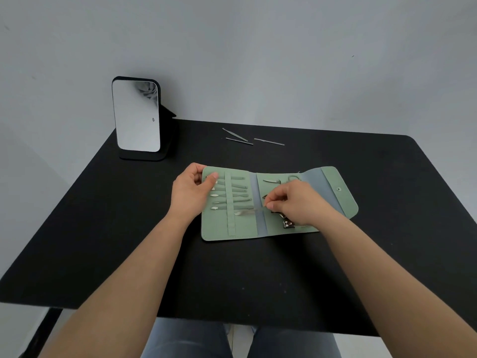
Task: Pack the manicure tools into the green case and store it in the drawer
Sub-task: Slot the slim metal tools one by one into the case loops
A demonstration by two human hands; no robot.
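Note:
The green case lies unfolded in the middle of the black table. Several slim tools sit under its elastic strap on the left panel, and nail clippers show on the middle panel. My left hand grips the case's upper left corner, thumb on top. My right hand pinches the end of a thin metal tool whose tip lies just right of the strap. Three loose metal tools lie on the table behind the case.
A small standing mirror on a black base stands at the table's back left corner. The black table reaches the grey wall behind. My knees in jeans show below the table's front edge. No drawer is in view.

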